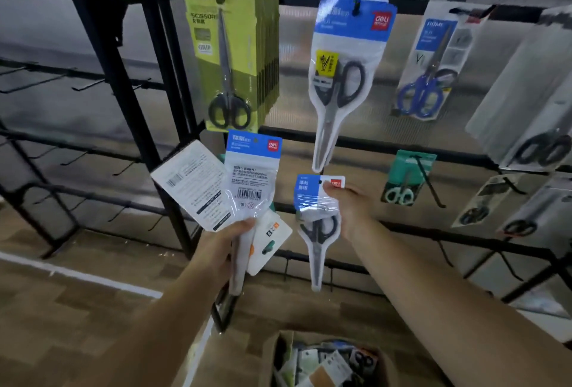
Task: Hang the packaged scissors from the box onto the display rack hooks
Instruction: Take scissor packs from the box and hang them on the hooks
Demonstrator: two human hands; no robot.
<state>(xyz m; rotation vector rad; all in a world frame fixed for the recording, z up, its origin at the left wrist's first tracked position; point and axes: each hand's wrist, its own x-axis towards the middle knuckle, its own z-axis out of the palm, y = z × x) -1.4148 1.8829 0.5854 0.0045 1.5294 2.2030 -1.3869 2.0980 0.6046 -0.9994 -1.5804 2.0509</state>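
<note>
Hanging was partly done: several hooks (pixel 431 184) held packs, the box (pixel 325 362) at lower centre remained full, left hand (pixel 230 239) gripped a fan of packs (pixel 247 176), right hand (pixel 348 204) pinched one pack (pixel 315 210).

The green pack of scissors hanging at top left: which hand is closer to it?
Left. The left hand holds a fan of packs right below the green pack, their tops nearly reaching it. The right hand, gripping one blue-topped pack, is lower and farther right.
</note>
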